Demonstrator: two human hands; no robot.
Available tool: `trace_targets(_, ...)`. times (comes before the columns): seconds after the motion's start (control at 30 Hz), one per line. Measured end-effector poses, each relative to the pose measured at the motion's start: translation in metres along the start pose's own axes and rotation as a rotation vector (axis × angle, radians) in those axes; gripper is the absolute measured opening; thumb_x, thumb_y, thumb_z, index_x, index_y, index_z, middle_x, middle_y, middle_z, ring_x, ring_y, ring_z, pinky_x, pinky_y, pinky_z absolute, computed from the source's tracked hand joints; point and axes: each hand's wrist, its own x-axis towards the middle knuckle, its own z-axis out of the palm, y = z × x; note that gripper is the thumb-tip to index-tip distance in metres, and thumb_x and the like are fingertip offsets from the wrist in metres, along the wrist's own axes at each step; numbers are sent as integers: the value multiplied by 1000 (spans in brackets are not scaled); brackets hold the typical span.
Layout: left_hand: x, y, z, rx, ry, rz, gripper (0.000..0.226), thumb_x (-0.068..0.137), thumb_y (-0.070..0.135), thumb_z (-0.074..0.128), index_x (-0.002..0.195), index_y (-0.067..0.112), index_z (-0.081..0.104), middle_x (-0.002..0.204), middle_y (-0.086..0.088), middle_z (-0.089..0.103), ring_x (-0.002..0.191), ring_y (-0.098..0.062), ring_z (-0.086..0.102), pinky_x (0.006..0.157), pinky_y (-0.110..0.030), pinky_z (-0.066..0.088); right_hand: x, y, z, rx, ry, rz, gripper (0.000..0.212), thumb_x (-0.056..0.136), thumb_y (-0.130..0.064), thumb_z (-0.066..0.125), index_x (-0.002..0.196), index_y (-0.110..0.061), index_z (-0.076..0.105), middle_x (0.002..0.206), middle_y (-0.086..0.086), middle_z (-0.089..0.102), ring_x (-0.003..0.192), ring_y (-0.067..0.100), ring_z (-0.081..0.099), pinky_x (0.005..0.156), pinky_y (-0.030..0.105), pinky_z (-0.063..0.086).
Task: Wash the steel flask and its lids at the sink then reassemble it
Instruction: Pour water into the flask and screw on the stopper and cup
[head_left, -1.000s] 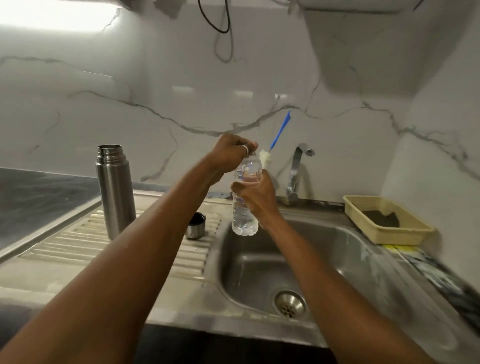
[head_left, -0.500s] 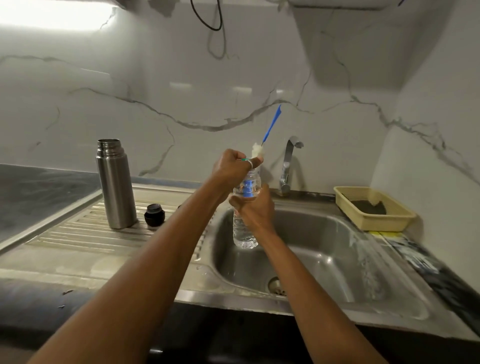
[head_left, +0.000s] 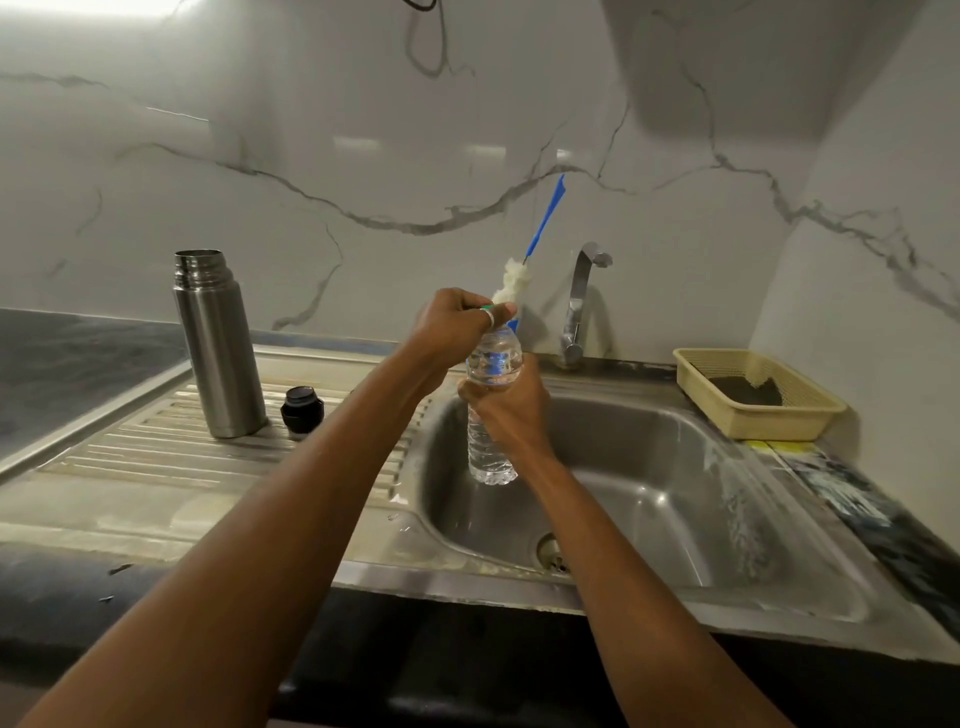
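The steel flask (head_left: 218, 343) stands upright and uncapped on the draining board (head_left: 145, 457), with its black lid (head_left: 302, 410) just beside it. Both arms stretch over the sink (head_left: 649, 467). The left hand (head_left: 457, 325) curls its fingers over the top of a plastic bottle (head_left: 488, 457), and the right hand (head_left: 506, 410) wraps round its middle. A blue-handled brush (head_left: 543, 218) juts up behind them.

The mouth of the bottle (head_left: 491, 462) is hidden under the left hand (head_left: 452, 325). The right hand (head_left: 511, 410) covers its middle.
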Motion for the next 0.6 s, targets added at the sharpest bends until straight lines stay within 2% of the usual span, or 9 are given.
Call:
trace_targets(0.1,2,-1,4,42,105,-36,42,83,44,80,61,15,61,70,-6,66,68,-19,66,67,-31,53,1,2,1,-32,-16,-15,59,75,-16,87,122,-13,51,104,0,70,86,13,69,80,27,57)
trace_targets(0.2,1,-3,7,61,146,-77,49,80,47,82,58,17,50,66,-3,59,65,-17,62,63,-28,48,-1,4,0,-54,-27,-17,58,76,-14,87,122,-12,51,101,-2,68,83,7,66,75,19,53)
trace_targets(0.3,0,-5,8,34,139,-72,40,83,46,79,69,18,54,74,-2,64,70,-17,66,65,-27,53,0,6,0,-42,-25,-3,58,75,-13,87,122,-13,52,102,-1,69,84,8,67,76,22,55)
trace_targets(0.47,11,-6,-1,-178,181,-58,33,84,42,81,98,17,64,97,-2,70,93,-17,69,81,-34,61,0,6,-4,-43,-5,20,56,73,-15,86,118,-15,53,100,-1,70,80,7,67,65,15,49)
trace_targets(0.6,19,-8,-16,-143,205,-48,30,89,15,77,117,15,67,108,-2,68,101,-17,68,87,-31,61,3,10,-6,-33,-7,32,58,73,-16,86,121,-14,51,104,2,69,85,13,69,70,21,55)
